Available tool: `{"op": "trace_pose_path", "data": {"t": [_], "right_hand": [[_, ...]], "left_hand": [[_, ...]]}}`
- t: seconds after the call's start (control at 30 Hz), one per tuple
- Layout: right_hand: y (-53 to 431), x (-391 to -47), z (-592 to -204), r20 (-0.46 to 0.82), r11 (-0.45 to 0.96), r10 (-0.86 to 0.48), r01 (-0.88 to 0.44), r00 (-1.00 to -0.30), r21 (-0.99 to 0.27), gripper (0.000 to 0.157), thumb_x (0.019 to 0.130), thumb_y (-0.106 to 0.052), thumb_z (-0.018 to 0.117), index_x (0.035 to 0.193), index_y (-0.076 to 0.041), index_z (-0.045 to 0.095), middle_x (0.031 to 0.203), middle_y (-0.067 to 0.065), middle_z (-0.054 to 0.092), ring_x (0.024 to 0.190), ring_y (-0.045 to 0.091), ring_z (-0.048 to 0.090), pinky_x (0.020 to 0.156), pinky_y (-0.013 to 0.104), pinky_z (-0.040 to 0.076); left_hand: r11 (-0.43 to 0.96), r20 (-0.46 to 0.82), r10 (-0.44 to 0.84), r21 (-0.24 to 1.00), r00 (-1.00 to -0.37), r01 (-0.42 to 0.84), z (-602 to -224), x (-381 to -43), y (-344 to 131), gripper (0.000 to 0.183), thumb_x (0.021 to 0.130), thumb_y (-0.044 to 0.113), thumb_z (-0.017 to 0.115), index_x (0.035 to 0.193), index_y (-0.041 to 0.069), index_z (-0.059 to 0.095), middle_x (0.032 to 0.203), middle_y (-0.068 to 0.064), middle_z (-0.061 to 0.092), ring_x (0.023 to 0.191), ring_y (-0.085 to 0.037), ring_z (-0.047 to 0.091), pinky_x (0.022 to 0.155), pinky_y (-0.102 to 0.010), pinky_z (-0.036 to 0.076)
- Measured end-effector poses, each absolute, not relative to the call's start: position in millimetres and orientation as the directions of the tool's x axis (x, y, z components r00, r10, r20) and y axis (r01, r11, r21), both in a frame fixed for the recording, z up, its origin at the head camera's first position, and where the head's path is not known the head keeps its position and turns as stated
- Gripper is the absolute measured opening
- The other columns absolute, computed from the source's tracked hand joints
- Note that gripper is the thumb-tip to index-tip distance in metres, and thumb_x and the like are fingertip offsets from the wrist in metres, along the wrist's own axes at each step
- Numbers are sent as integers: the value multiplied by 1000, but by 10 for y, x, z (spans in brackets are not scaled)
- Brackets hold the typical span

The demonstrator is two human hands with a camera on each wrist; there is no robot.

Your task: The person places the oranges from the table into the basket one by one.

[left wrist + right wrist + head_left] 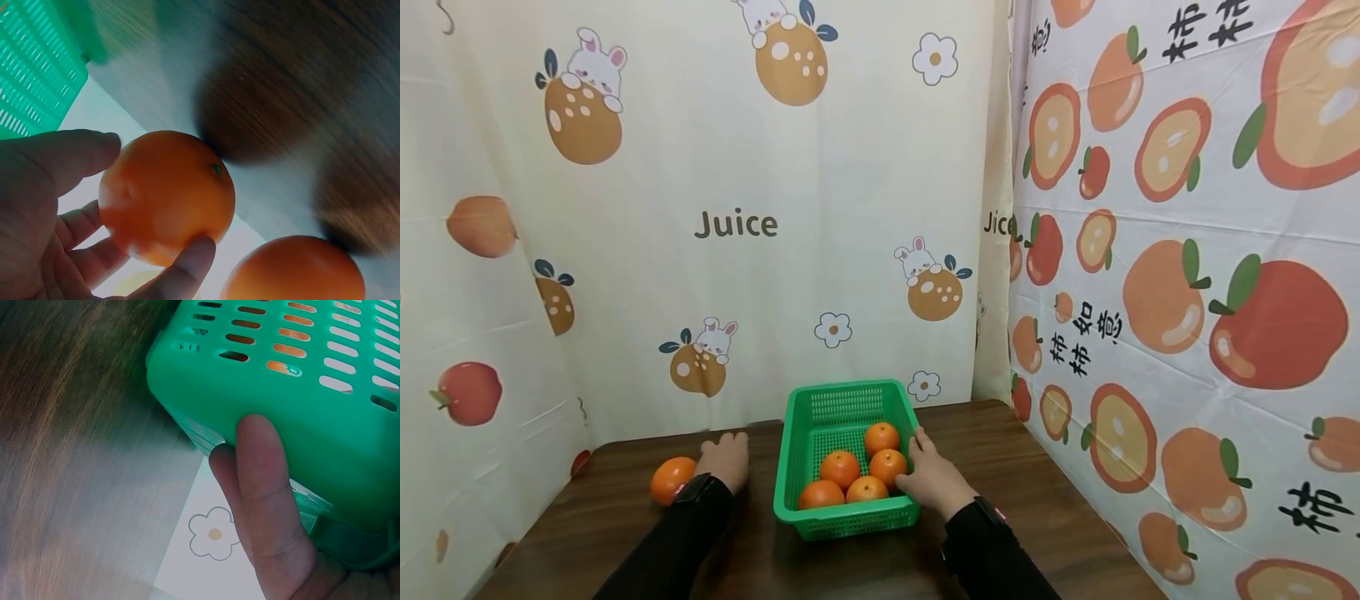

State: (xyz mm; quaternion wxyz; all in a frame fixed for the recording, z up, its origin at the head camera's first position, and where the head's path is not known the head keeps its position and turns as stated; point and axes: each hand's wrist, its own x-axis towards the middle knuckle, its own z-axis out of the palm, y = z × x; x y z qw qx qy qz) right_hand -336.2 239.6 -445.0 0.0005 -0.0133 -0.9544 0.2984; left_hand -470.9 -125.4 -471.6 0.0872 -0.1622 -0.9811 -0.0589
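My left hand (726,461) holds an orange (167,197), thumb on one side and fingers curled round the other, seen in the left wrist view. In the head view that orange is hidden behind the hand. A second orange (672,481) lies on the table just left of the hand. A green plastic basket (781,467) stands between my hands. Several oranges (840,469) sit inside it, mostly toward its near end and right side. My right hand (936,475) grips the basket's right side, thumb over the rim and fingers against the outer wall.
The dark wooden table (610,533) ends at a back curtain (850,208) printed with rabbits and fruit. Another fruit-print cloth (1150,375) hangs along the right edge, with one more on the left. The basket's far end stands close to the back curtain.
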Motion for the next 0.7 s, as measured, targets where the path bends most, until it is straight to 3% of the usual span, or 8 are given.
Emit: {"op": "trace_pose_path", "data": {"t": [0.23, 0.5, 0.6, 0.7], "right_hand": [[2406, -3377, -4471, -15, 815, 28, 32, -999, -578, 79, 102, -30, 67, 166, -1, 32, 181, 10, 13, 100, 28, 61, 69, 38, 44], [2421, -3399, -4480, -11, 821, 35, 35, -999, -570, 78, 102, -31, 66, 166, -1, 32, 180, 10, 13, 104, 29, 61, 71, 38, 44], [2413, -3393, -4481, -13, 818, 39, 40, -999, -574, 78, 101, -31, 66, 166, -1, 33, 180, 11, 14, 107, 30, 60, 73, 40, 45], [2405, -3384, -4480, -12, 817, 41, 40, -999, -576, 78, 101, -31, 66, 166, -1, 34, 180, 11, 15, 110, 30, 60, 76, 41, 46]], "left_hand": [[942, 137, 303, 110, -943, 318, -4645, -4668, -1205, 24, 103, 5, 59, 125, -2, 68, 118, -31, 65, 92, -49, 61, 88, -69, 55], [926, 87, 325, 175, -942, 336, -4710, -4650, -1154, 30, 96, 17, 73, 121, 1, 71, 110, -26, 66, 91, -44, 65, 87, -64, 56], [921, 66, 323, 207, -944, 330, -4807, -4652, -1158, 35, 94, 17, 73, 125, 2, 69, 113, -27, 64, 92, -45, 64, 85, -65, 56], [916, 68, 326, 224, -943, 333, -4890, -4665, -1173, 32, 90, 17, 77, 119, 5, 69, 108, -23, 64, 87, -40, 64, 81, -61, 57]]}}
